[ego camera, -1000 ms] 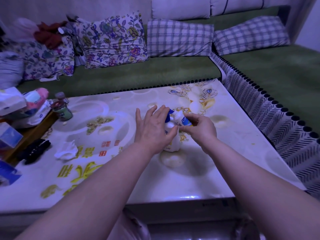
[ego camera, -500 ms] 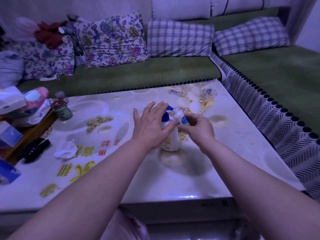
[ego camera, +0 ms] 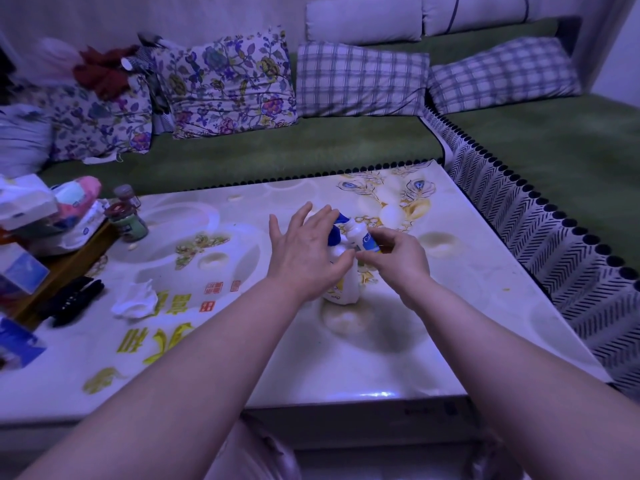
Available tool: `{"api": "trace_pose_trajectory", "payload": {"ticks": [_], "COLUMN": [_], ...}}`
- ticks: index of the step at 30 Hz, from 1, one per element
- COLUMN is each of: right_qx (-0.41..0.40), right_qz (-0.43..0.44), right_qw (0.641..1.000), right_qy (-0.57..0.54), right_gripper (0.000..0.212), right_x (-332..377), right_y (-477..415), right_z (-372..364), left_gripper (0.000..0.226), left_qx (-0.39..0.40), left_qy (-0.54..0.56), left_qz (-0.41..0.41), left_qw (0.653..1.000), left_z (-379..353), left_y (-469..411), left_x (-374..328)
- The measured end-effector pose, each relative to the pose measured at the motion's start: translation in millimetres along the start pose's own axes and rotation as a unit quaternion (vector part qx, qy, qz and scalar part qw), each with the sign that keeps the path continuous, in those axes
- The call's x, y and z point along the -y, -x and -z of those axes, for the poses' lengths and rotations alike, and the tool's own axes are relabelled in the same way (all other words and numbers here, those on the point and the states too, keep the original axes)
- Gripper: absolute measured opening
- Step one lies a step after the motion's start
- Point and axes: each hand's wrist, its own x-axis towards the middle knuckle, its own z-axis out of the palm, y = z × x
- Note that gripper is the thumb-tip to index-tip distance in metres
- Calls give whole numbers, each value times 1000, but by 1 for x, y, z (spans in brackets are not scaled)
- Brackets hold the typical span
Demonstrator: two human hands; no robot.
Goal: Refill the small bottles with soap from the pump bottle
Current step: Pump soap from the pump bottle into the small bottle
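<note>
Middle of the table (ego camera: 381,358), 1 white pump bottle (ego camera: 341,292) with a blue pump head stands upright, left hand (ego camera: 308,251) resting on the pump, fingers straight, and right hand (ego camera: 398,258) pinches 1 small white bottle (ego camera: 360,233) with a blue label, tilted just beside the nozzle

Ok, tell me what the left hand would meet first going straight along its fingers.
The blue pump head of the pump bottle, just beneath the left hand. They may already touch, since depth is unclear.
</note>
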Motion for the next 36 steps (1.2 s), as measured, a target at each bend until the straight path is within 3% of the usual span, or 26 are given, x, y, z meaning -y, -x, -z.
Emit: {"api": "trace_pose_trajectory", "payload": {"ticks": [17,22,36], "right_qx": [-6,-2,3], "right_qz": [-21,-13,-7], "right_qw": [999,999,1000], "right_qy": [47,30,5], "right_gripper": [43,33,33], "right_x": [-7,-9,-12], "right_y": [-4,-5,-6], "right_z": [-1,-3,-5], "left_gripper": [56,57,62], "left_qx": [-19,-20,-15], "left_qy": [-40,-32,-14], "left_qz": [-18,-15,-13], "left_qw": [999,999,1000], "left_z": [-11,-9,-5], "left_y": [3,0,1], "left_x": [1,2,2]}}
